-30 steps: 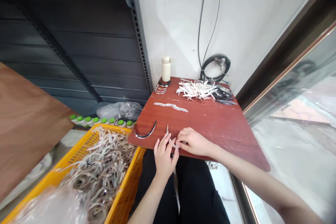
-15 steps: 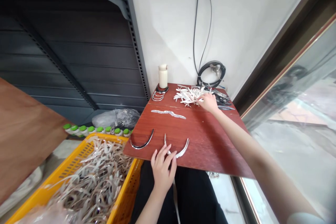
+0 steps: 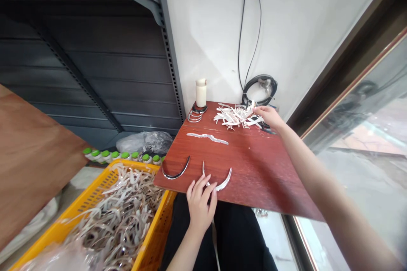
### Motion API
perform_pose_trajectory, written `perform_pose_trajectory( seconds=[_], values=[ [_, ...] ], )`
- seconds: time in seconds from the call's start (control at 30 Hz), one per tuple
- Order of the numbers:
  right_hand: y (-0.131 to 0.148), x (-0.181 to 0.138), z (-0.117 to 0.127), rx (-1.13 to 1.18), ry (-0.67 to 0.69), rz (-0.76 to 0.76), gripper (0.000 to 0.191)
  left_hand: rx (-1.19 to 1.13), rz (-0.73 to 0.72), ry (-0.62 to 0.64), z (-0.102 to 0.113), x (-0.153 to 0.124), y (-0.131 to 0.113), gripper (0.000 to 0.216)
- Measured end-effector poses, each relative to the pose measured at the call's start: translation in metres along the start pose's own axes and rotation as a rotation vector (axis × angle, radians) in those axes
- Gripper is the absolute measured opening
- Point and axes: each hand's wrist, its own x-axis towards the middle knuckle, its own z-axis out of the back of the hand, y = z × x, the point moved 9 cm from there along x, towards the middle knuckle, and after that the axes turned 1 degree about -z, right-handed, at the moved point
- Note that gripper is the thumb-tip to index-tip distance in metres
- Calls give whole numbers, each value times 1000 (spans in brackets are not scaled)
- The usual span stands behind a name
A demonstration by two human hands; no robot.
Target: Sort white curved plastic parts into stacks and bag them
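Observation:
My left hand [image 3: 200, 203] rests at the near edge of the red-brown table [image 3: 254, 165], fingertips pressing on a curved silver band [image 3: 219, 184]. A second, darker curved band [image 3: 176, 171] lies just to its left. My right hand [image 3: 269, 116] is stretched out to the far side of the table, its fingers closed on the right edge of a heap of white strips [image 3: 237, 115], beside some dark strips. What the fingers hold is too small to make out.
A long wavy silver strip [image 3: 207, 137] lies mid-table. A white bottle [image 3: 201, 91] and stacked rings [image 3: 193, 115] stand at the far left corner, a coiled black cable [image 3: 260, 87] on the wall. A yellow crate [image 3: 108, 216] of curved bands sits at left, green-capped bottles [image 3: 121, 155] behind it.
My right hand left the curved band at the near edge and reached to the far heap of strips, then shifted to the heap's right side. The left hand stayed on the band.

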Motion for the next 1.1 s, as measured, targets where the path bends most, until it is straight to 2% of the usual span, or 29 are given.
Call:
perform_pose_trajectory(
  seconds=[0.1,0.23,0.33,0.4,0.53,0.63,0.73,0.9,1.1],
  values=[
    [-8,-27,5,451,95,-184,21,0,1,-8,1,0,0,26],
    [-14,-103,-12,653,233,-339,26,-3,1,-1,0,0,0,27],
    [-27,-171,-21,627,198,-403,51,-2,4,6,0,0,0,26],
    [-34,-211,-28,563,245,-374,67,-1,6,7,0,-1,0,25],
    [-44,-261,-32,244,428,-260,50,-6,7,6,-2,-1,1,25],
    [-44,-273,-27,-36,534,-163,44,-9,16,5,-3,-1,2,24],
    [-36,-269,-26,-203,552,-86,39,-8,29,2,-4,-1,2,24],
    [-14,-260,-45,-243,512,51,31,-10,51,10,-3,-2,3,24],
    [7,-260,-72,-298,530,102,30,22,88,-31,3,-3,9,20]
  ],
)
